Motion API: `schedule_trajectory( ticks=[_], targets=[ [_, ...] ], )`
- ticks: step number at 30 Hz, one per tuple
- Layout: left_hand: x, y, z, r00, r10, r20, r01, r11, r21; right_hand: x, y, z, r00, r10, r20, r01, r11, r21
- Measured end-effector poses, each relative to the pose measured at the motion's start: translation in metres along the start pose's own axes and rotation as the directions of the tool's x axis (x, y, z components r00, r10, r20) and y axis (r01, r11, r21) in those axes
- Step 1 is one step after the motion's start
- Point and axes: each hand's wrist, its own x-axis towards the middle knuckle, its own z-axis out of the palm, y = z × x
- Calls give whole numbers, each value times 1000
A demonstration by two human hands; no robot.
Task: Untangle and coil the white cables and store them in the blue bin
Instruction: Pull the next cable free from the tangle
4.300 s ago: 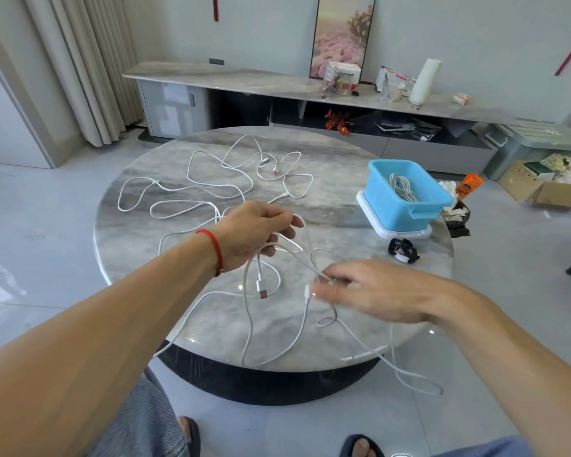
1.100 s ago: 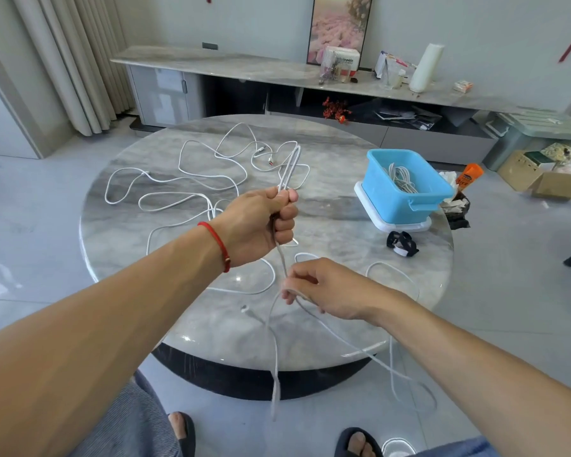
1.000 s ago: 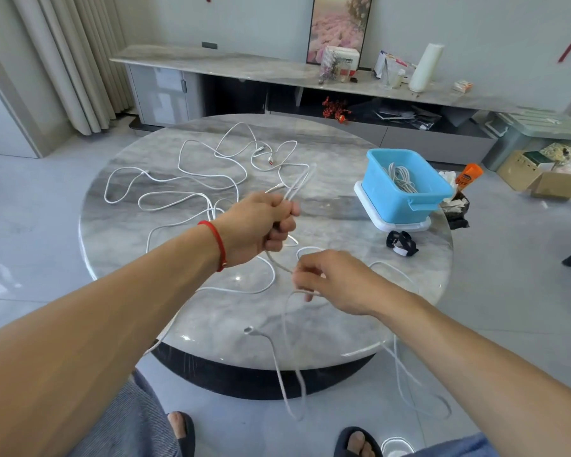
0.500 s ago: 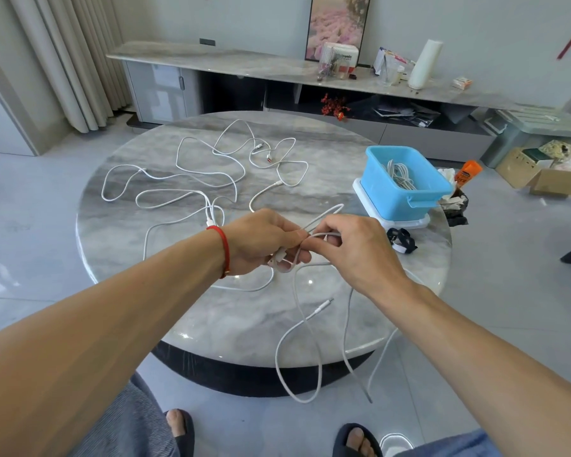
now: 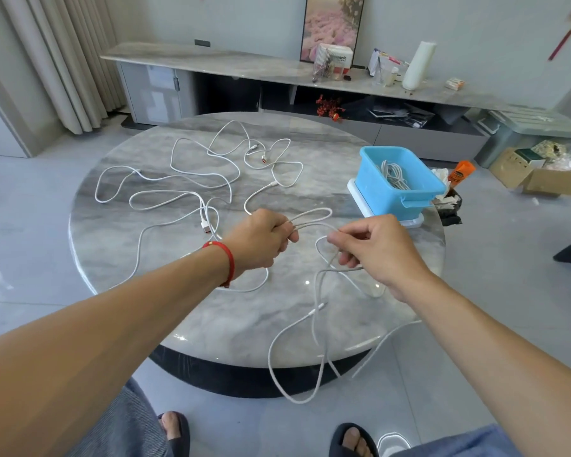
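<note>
White cable [image 5: 310,214] loops between both grips, apparently taut.

Round marble table [image 5: 178,324]: left hand [image 5: 261,240], red cord bracelet [image 5: 226,258] at the wrist, grips a folded loop of white cable [image 5: 314,216]; right hand [image 5: 381,250] pinches the same cable just beside it, the slack running down past the table's near edge, one plug end [image 5: 317,309] lying on the tabletop. Far left of the tabletop, loose white cables [image 5: 192,174] lie in tangled loops. Far right, blue bin [image 5: 381,192] standing on a white lid [image 5: 353,192], a coiled cable [image 5: 394,174] inside it.
</note>
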Motion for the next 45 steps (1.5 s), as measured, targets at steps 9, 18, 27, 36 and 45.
schedule_trajectory(
  ticks=[9, 18, 27, 36, 45],
  targets=[
    [-6, 1, 13, 989, -14, 147, 47, 972, -228, -2, -10, 8, 993, 102, -59, -66, 896, 440],
    [-10, 11, 17, 986, -67, 151, 93, 981, -168, 0, -10, 10, 991, 93, -92, -36, 867, 497],
    [-12, 12, 24, 983, -100, 157, 120, 985, -123, 1, -14, 12, 994, 52, -98, -1, 887, 461],
    [-15, 16, 25, 996, -37, 80, 30, 996, 88, 5, -17, 17, 980, 2, -198, 77, 917, 392],
    [-12, 18, 23, 968, -126, 217, 193, 926, -325, 15, -15, 11, 967, -26, -252, 102, 950, 295]
  ],
)
